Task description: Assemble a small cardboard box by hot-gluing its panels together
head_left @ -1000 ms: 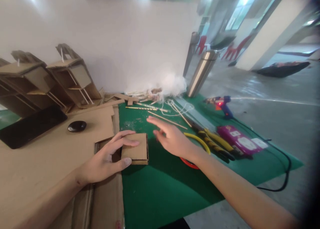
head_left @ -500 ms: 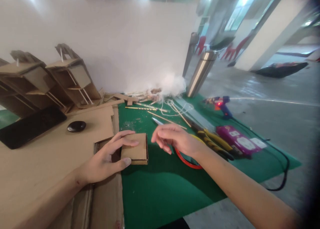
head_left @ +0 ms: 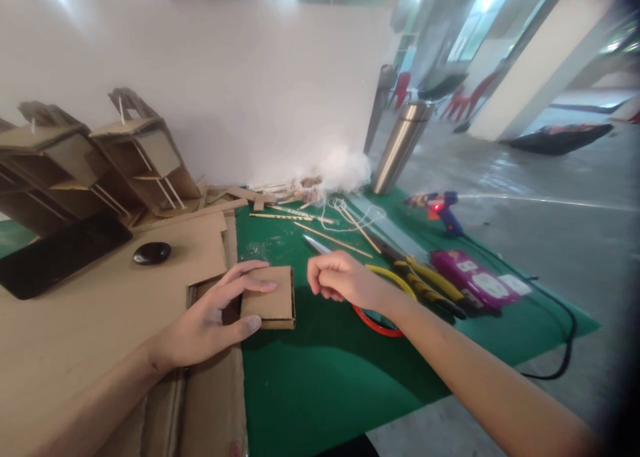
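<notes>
My left hand [head_left: 210, 317] grips a small flat cardboard box [head_left: 267, 294], its fingers lying across the top and the thumb against the front edge. The box sits at the border between a cardboard sheet and the green table surface. Just to the right, my right hand [head_left: 337, 277] hovers with its fingers curled into a loose fist, and no object shows in it. Under the right wrist lie scissors with a red and yellow handle [head_left: 377, 324]; their pointed blade [head_left: 316, 245] sticks out beyond the hand.
Cardboard models [head_left: 135, 150] stand at the left behind a black keyboard-like slab [head_left: 65, 254] and a black mouse [head_left: 152, 252]. Pliers [head_left: 435, 287], a purple power strip [head_left: 475, 280], a lit glue gun [head_left: 440, 210] and a steel flask [head_left: 404, 147] are on the right. Sticks and white fluff [head_left: 345, 169] lie behind.
My right hand has curled its fingers from a loose, partly spread pose into a fist. My left hand and the box have stayed in place.
</notes>
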